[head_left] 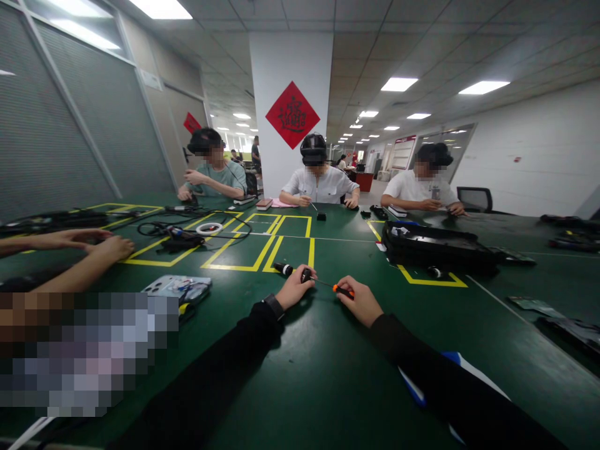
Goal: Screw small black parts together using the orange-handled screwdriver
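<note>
My right hand (360, 301) is closed round the orange and black handle of a screwdriver (337, 289). The thin shaft points left, its tip at or close to a small black rounded part (306, 275). That part is pinched in the fingers of my left hand (294, 289), just above the green tabletop. Whether the tip sits inside the part is too small to tell. Right behind my left hand lies a black cylinder with a white band (283, 269).
A long black open housing (440, 244) lies to the right on the green table (309, 381). Cables and a white ring (209, 229) are at the left, near a phone-like case (178, 287). A co-worker's hands (105, 244) rest at far left; three people sit opposite.
</note>
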`<state>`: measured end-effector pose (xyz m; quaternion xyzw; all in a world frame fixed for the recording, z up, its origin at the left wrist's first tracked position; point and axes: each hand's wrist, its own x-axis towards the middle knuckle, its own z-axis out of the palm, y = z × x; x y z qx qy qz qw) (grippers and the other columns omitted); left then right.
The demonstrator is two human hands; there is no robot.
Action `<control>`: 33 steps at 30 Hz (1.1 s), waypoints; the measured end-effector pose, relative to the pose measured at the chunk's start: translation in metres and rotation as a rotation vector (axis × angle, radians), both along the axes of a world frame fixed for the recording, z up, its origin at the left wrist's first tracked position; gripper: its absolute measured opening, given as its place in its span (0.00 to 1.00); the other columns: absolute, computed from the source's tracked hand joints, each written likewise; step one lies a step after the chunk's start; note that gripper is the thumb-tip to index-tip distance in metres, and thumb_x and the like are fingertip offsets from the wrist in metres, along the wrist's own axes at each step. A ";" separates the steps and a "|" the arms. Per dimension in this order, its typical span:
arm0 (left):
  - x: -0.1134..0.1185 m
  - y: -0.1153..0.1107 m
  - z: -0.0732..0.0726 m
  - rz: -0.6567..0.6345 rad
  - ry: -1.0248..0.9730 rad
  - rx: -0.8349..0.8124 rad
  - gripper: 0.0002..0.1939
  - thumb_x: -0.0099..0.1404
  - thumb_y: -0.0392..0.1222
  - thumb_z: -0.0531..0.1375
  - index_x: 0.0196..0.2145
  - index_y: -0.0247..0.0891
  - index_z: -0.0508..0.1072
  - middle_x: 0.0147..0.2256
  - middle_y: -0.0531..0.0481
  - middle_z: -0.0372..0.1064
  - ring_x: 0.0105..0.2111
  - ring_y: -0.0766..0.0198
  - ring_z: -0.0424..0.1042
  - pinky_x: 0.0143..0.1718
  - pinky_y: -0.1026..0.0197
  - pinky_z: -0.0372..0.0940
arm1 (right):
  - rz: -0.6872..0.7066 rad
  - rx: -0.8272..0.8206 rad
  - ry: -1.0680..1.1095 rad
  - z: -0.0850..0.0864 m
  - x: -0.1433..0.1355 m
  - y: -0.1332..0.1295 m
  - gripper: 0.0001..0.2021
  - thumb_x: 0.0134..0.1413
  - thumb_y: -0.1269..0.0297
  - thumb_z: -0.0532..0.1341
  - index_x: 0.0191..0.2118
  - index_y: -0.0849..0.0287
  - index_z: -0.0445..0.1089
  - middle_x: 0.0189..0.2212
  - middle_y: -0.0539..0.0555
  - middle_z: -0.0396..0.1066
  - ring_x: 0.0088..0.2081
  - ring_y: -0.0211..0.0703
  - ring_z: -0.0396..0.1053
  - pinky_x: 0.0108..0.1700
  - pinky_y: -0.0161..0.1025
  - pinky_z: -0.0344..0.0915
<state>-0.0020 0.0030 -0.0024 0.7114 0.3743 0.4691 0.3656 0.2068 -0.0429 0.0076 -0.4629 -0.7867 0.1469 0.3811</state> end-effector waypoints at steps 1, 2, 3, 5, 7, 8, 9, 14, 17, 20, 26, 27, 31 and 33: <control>0.000 0.000 0.000 0.002 0.001 -0.001 0.13 0.51 0.33 0.55 0.37 0.36 0.64 0.34 0.51 0.67 0.36 0.66 0.67 0.44 0.60 0.59 | 0.000 0.000 0.003 0.000 0.000 0.000 0.08 0.45 0.69 0.56 0.35 0.57 0.64 0.27 0.49 0.67 0.30 0.37 0.65 0.35 0.34 0.59; 0.000 0.000 0.000 0.005 0.002 -0.001 0.13 0.51 0.32 0.55 0.37 0.36 0.64 0.34 0.51 0.67 0.37 0.66 0.67 0.44 0.59 0.59 | 0.000 0.000 0.005 0.001 0.000 -0.001 0.08 0.45 0.69 0.56 0.35 0.57 0.64 0.27 0.49 0.67 0.30 0.37 0.65 0.35 0.34 0.59; 0.000 0.000 0.001 0.008 0.003 0.000 0.13 0.51 0.32 0.55 0.37 0.36 0.64 0.34 0.51 0.67 0.37 0.66 0.67 0.44 0.59 0.59 | 0.001 -0.002 0.005 0.001 0.000 -0.001 0.08 0.45 0.69 0.56 0.35 0.58 0.64 0.27 0.49 0.67 0.30 0.37 0.65 0.35 0.34 0.59; 0.000 -0.001 0.002 0.011 0.004 0.000 0.13 0.51 0.33 0.55 0.36 0.36 0.64 0.34 0.51 0.67 0.37 0.65 0.66 0.44 0.59 0.59 | 0.000 -0.006 0.004 0.002 0.000 -0.002 0.08 0.45 0.69 0.56 0.35 0.58 0.64 0.28 0.49 0.67 0.30 0.37 0.65 0.35 0.35 0.60; 0.001 -0.003 0.003 0.010 0.004 0.004 0.12 0.51 0.33 0.55 0.36 0.37 0.64 0.34 0.51 0.67 0.37 0.65 0.66 0.44 0.59 0.59 | 0.000 -0.008 0.004 0.003 0.000 -0.003 0.08 0.45 0.69 0.56 0.36 0.58 0.63 0.28 0.50 0.67 0.31 0.38 0.65 0.35 0.35 0.60; 0.001 -0.003 0.004 0.011 0.006 0.005 0.12 0.51 0.33 0.55 0.36 0.37 0.64 0.34 0.52 0.67 0.36 0.65 0.66 0.44 0.59 0.59 | 0.002 -0.010 0.005 0.004 0.000 -0.004 0.08 0.45 0.69 0.56 0.36 0.58 0.63 0.28 0.50 0.67 0.31 0.38 0.65 0.36 0.36 0.60; 0.001 -0.004 0.004 0.015 0.009 0.006 0.12 0.51 0.33 0.55 0.36 0.37 0.64 0.34 0.52 0.67 0.36 0.65 0.66 0.44 0.59 0.59 | 0.004 -0.013 0.005 0.004 0.000 -0.004 0.08 0.46 0.69 0.56 0.36 0.58 0.63 0.28 0.50 0.67 0.31 0.38 0.66 0.36 0.36 0.60; 0.001 -0.006 0.006 0.031 0.024 0.002 0.12 0.51 0.35 0.56 0.36 0.37 0.64 0.34 0.52 0.66 0.36 0.65 0.66 0.43 0.60 0.59 | 0.031 -0.034 0.028 0.002 0.000 -0.002 0.08 0.46 0.69 0.56 0.36 0.58 0.63 0.30 0.50 0.67 0.33 0.38 0.66 0.38 0.37 0.61; 0.001 -0.005 0.005 0.037 0.023 0.009 0.11 0.53 0.39 0.56 0.36 0.37 0.64 0.33 0.52 0.66 0.35 0.66 0.66 0.41 0.61 0.59 | 0.055 -0.034 0.037 -0.001 0.000 0.000 0.09 0.46 0.68 0.57 0.37 0.58 0.63 0.32 0.50 0.67 0.35 0.38 0.65 0.39 0.36 0.61; 0.001 -0.005 0.005 0.047 0.033 0.000 0.10 0.56 0.43 0.54 0.36 0.37 0.64 0.30 0.53 0.66 0.31 0.66 0.66 0.39 0.61 0.60 | 0.038 -0.029 0.014 -0.004 -0.001 0.003 0.10 0.47 0.66 0.57 0.38 0.59 0.64 0.34 0.52 0.66 0.37 0.38 0.64 0.41 0.37 0.60; 0.001 -0.005 0.005 0.037 0.026 -0.007 0.11 0.57 0.44 0.53 0.36 0.37 0.64 0.29 0.53 0.65 0.29 0.67 0.67 0.37 0.61 0.60 | -0.046 0.020 -0.103 -0.005 0.002 0.006 0.07 0.51 0.67 0.53 0.29 0.60 0.67 0.30 0.53 0.65 0.36 0.40 0.61 0.41 0.39 0.58; 0.001 -0.005 0.005 0.035 0.021 -0.011 0.11 0.57 0.44 0.53 0.36 0.37 0.64 0.29 0.53 0.65 0.29 0.67 0.67 0.37 0.61 0.60 | -0.046 0.028 -0.106 -0.005 0.003 0.006 0.06 0.51 0.67 0.53 0.29 0.60 0.67 0.30 0.53 0.65 0.36 0.40 0.61 0.41 0.39 0.58; 0.001 -0.004 0.005 0.039 0.006 -0.040 0.11 0.57 0.44 0.53 0.36 0.37 0.64 0.30 0.53 0.65 0.28 0.67 0.68 0.36 0.62 0.61 | -0.049 0.031 -0.086 -0.007 0.004 0.006 0.06 0.46 0.67 0.58 0.33 0.60 0.65 0.32 0.53 0.65 0.35 0.40 0.61 0.39 0.38 0.58; 0.001 -0.004 0.006 0.039 -0.001 -0.046 0.10 0.56 0.44 0.53 0.35 0.37 0.64 0.30 0.53 0.65 0.28 0.67 0.68 0.36 0.61 0.61 | -0.051 0.013 -0.082 -0.009 0.004 0.006 0.08 0.45 0.66 0.59 0.34 0.59 0.64 0.32 0.52 0.65 0.35 0.40 0.61 0.38 0.38 0.59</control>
